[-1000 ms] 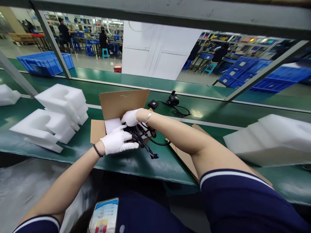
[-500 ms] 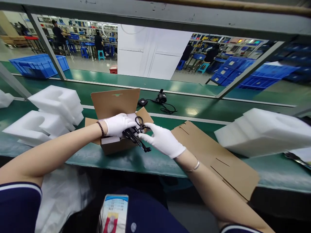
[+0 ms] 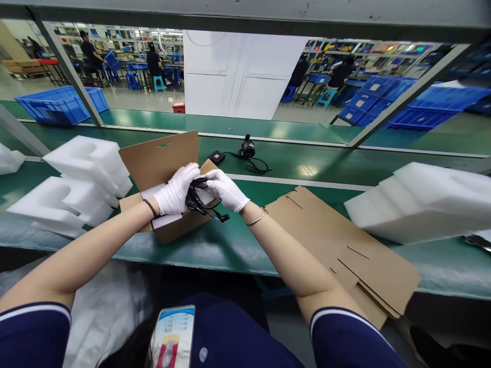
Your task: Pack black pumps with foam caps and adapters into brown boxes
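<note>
The person wears white gloves on both hands. The left hand (image 3: 174, 190) and the right hand (image 3: 226, 189) are together over an open cardboard box (image 3: 163, 168) that stands on the green tabletop (image 3: 238, 245). Between them they hold a bundle of black cable (image 3: 199, 200): the left hand is closed around its left side, and the right hand grips its upper right part with bent fingers. The bundle is just above the front right corner of the box, and one end of the cable, with a small plug, hangs over the box edge toward the tabletop. Inside the box a piece of white foam (image 3: 161, 207) shows under the left hand. The lid flap of the box stands upright behind the hands.

To the left of the box lie stacked white foam blocks (image 3: 82, 176). To the right lies a flat sheet of cardboard (image 3: 345, 250), and beyond it a large foam piece (image 3: 425, 202). Behind the box, farther on the tabletop, sits a small black device with its cord (image 3: 245, 151). A blue crate (image 3: 57, 102) stands at the far left.
</note>
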Tool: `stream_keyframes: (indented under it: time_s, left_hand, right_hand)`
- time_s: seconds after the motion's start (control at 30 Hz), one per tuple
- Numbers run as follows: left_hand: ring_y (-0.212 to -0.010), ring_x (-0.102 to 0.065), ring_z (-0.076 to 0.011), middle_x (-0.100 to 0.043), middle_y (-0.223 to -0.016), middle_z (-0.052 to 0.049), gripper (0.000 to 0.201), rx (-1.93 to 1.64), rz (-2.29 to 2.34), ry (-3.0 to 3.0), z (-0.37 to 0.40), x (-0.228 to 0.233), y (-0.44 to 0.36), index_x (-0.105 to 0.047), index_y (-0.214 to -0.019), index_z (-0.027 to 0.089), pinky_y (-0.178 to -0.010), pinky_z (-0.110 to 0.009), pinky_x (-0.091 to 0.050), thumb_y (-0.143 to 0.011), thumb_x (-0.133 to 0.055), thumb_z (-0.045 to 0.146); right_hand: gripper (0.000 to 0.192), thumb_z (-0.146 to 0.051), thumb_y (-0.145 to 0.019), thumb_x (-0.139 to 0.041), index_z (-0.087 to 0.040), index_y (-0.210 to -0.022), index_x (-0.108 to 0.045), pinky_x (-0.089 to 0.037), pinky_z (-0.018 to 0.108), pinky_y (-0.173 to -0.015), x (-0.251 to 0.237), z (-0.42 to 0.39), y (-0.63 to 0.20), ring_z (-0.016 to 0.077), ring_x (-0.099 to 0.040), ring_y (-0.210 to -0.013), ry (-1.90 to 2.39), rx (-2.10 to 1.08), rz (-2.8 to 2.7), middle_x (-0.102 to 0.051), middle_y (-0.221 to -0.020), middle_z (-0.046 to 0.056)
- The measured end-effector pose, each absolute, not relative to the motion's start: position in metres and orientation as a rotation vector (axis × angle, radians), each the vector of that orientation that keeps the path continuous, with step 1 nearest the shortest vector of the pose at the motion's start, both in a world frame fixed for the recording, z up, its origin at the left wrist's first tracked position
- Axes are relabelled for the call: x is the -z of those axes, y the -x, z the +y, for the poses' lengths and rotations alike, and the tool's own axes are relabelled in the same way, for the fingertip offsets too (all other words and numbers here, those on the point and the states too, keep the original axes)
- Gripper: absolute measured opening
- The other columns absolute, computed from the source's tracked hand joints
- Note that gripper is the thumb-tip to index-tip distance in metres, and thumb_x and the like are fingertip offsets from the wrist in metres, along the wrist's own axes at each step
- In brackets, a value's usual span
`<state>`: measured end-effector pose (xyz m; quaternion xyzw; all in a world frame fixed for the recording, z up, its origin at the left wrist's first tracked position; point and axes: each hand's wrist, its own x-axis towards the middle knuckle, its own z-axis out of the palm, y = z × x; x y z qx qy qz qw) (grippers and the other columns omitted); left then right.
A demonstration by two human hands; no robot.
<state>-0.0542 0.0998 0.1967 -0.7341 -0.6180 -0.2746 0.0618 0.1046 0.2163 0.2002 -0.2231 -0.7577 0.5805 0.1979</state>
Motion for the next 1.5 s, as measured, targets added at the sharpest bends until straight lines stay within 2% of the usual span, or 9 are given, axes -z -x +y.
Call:
stream_keyframes:
  time_s: [0.1,0.27,0.37,0.6,0.8,1.0,1.2,1.37,1.5]
  left_hand:
    - [-0.096,-0.066,-0.0280,-0.067,-0.107,-0.010,0.054,0.761,-1.907,2.438,0.100,-0.200,0.059,-0.053,-0.121,0.019,-0.084,-0.037,-0.055,-0.071,-0.072,0.026]
    - [-0.099,-0.072,-0.0273,-0.072,-0.112,-0.009,0.050,1.211,-1.972,2.191,0.096,-0.195,0.067,-0.060,-0.122,0.019,-0.090,-0.038,-0.057,-0.076,-0.071,0.034]
    - [-0.092,-0.072,-0.0281,-0.073,-0.102,-0.008,0.046,1.207,-2.052,2.093,0.095,-0.191,0.071,-0.065,-0.110,0.017,-0.085,-0.039,-0.058,-0.071,-0.075,0.040]
    - [-0.094,-0.071,-0.0312,-0.073,-0.103,-0.010,0.052,1.105,-2.085,1.972,0.094,-0.190,0.075,-0.069,-0.104,0.018,-0.090,-0.044,-0.058,-0.063,-0.080,0.049]
    - [-0.110,-0.070,-0.0306,-0.070,-0.123,-0.012,0.068,1.305,-2.041,1.940,0.087,-0.183,0.083,-0.063,-0.124,0.016,-0.100,-0.044,-0.057,-0.066,-0.082,0.044]
    - [-0.112,-0.070,-0.0290,-0.072,-0.122,-0.012,0.054,1.355,-2.025,1.951,0.083,-0.186,0.083,-0.063,-0.121,0.017,-0.104,-0.044,-0.055,-0.074,-0.075,0.041]
    - [-0.105,-0.070,-0.0270,-0.073,-0.115,-0.009,0.050,1.392,-2.118,1.846,0.083,-0.188,0.077,-0.063,-0.114,0.018,-0.099,-0.042,-0.058,-0.068,-0.077,0.034]
    - [-0.104,-0.070,-0.0262,-0.073,-0.111,-0.006,0.043,1.402,-2.128,1.747,0.083,-0.186,0.077,-0.064,-0.110,0.020,-0.097,-0.041,-0.058,-0.068,-0.070,0.024]
    - [-0.111,-0.069,-0.0281,-0.072,-0.117,-0.006,0.046,1.498,-2.125,1.669,0.086,-0.180,0.086,-0.061,-0.112,0.023,-0.103,-0.046,-0.057,-0.066,-0.066,0.019]
  right_hand:
    - [0.018,-0.029,-0.101,-0.043,-0.019,-0.114,-0.051,-0.053,0.028,-0.097,-0.200,0.213,-0.105,0.0169,-0.065,-0.117,0.653,-1.499,-2.218,-0.066,-0.127,0.010]
    - [0.044,-0.058,-0.107,-0.040,-0.020,-0.115,-0.061,-0.050,0.029,-0.083,-0.233,0.208,-0.141,0.0200,-0.068,-0.097,0.753,-0.999,-2.578,-0.072,-0.107,0.007]
    - [0.043,-0.055,-0.106,-0.047,-0.022,-0.101,-0.073,-0.045,0.028,-0.076,-0.253,0.204,-0.157,0.0207,-0.068,-0.091,0.655,-0.687,-2.962,-0.075,-0.099,0.006]
    - [0.028,-0.039,-0.095,-0.064,-0.024,-0.115,-0.079,-0.041,0.027,-0.066,-0.279,0.201,-0.133,0.0207,-0.070,-0.083,0.460,-0.430,-3.376,-0.079,-0.096,0.004]
    - [0.020,-0.020,-0.089,-0.066,-0.019,-0.104,-0.079,-0.040,0.029,-0.070,-0.269,0.209,-0.103,0.0250,-0.071,-0.092,0.353,0.001,-3.352,-0.078,-0.104,0.009]
    - [0.031,-0.018,-0.099,-0.049,-0.016,-0.118,-0.075,-0.044,0.027,-0.079,-0.253,0.206,-0.083,0.0235,-0.070,-0.096,0.328,-0.277,-3.181,-0.077,-0.112,0.013]
    - [0.039,-0.051,-0.098,-0.055,-0.020,-0.097,-0.079,-0.044,0.027,-0.067,-0.274,0.233,-0.089,0.0171,-0.062,-0.073,0.292,-1.001,-3.255,-0.075,-0.088,0.002]
    - [0.026,-0.042,-0.087,-0.070,-0.019,-0.081,-0.079,-0.040,0.030,-0.065,-0.280,0.220,-0.080,0.0198,-0.063,-0.071,0.373,-0.403,-3.354,-0.072,-0.076,0.004]
    - [0.028,-0.032,-0.096,-0.060,-0.015,-0.108,-0.080,-0.041,0.031,-0.071,-0.267,0.208,-0.069,0.0257,-0.069,-0.088,0.354,0.044,-3.196,-0.076,-0.102,0.014]
